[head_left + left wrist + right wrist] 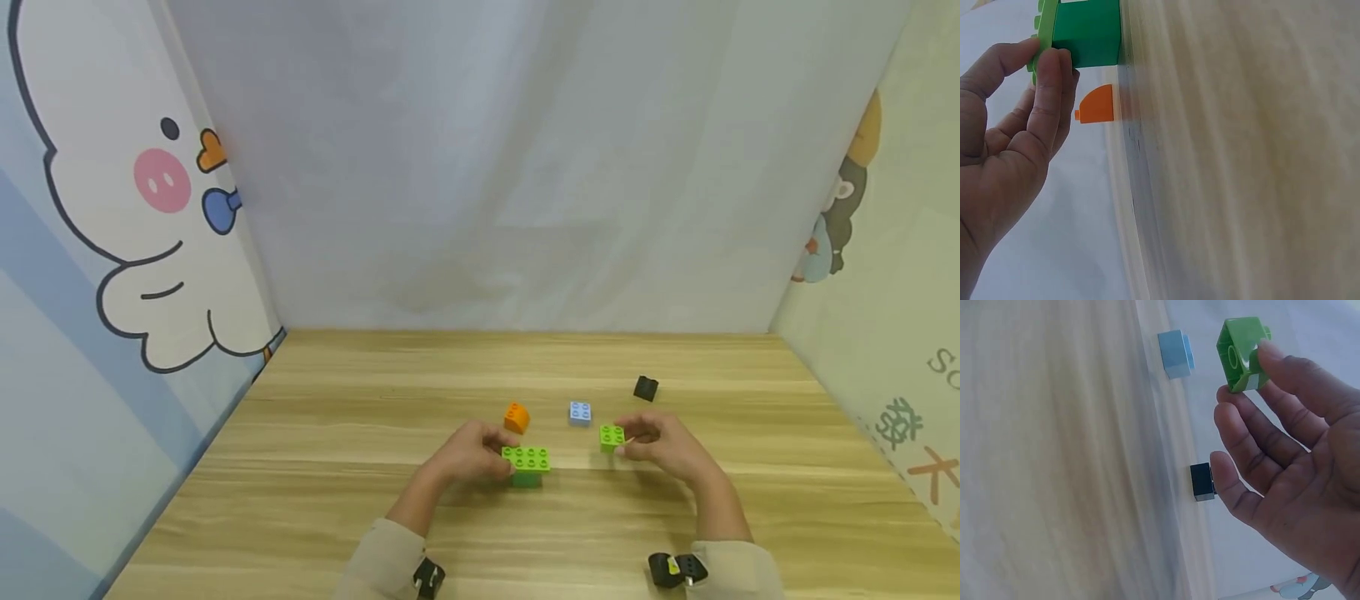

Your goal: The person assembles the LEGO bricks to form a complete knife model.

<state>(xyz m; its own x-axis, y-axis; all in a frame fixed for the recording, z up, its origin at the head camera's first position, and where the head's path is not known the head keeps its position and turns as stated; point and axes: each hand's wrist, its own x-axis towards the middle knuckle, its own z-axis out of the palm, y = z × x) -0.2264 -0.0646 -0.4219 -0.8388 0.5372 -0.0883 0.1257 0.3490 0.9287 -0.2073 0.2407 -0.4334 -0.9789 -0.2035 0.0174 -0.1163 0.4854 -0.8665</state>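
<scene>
My left hand [480,454] pinches the left end of a flat light green building brick [526,458] with eight studs. That flat brick sits on top of a dark green block [1088,34], which stands on the table. On the right, my right hand [660,446] grips a small light green brick [1246,353] with four studs between thumb and fingertips. It hangs above the table, and its hollow underside shows in the right wrist view. An orange brick with a curved side [517,417] lies just beyond my left hand.
A light blue four-stud brick [580,413] stands on the wooden table [360,383], beyond and between the hands. Farther back on the right is a small black brick [646,388]. A pale curtain [525,183] hangs behind the table, with printed panels at both sides.
</scene>
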